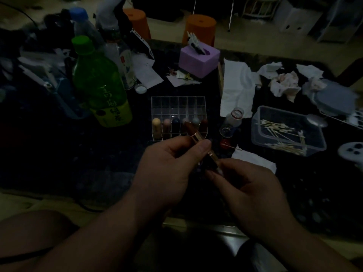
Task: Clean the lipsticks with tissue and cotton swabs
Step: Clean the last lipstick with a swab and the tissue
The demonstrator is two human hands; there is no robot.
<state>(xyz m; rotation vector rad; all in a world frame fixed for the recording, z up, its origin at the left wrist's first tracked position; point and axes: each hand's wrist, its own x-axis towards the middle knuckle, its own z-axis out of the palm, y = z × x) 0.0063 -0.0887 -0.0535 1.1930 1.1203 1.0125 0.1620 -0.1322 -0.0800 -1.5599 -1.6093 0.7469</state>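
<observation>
An uncapped lipstick [193,131] with a reddish-brown tip and a gold tube points up and away from me. My left hand [169,163] pinches its gold middle between thumb and fingers. My right hand [247,185] grips its dark base from below. Behind it a clear acrylic organizer [177,107] holds several lipsticks in its front row. A clear plastic box [288,132] of cotton swabs stands to the right. One swab [233,147] lies on a folded white tissue [255,160] beside my right hand.
A green bottle [100,85] and clear bottles stand at the left. A purple tissue box [198,59] sits at the back, an unfolded tissue [235,87] and crumpled stained tissues [284,83] to its right. Small glass bottles [231,122] stand beside the organizer. Two orange stools stand beyond the table.
</observation>
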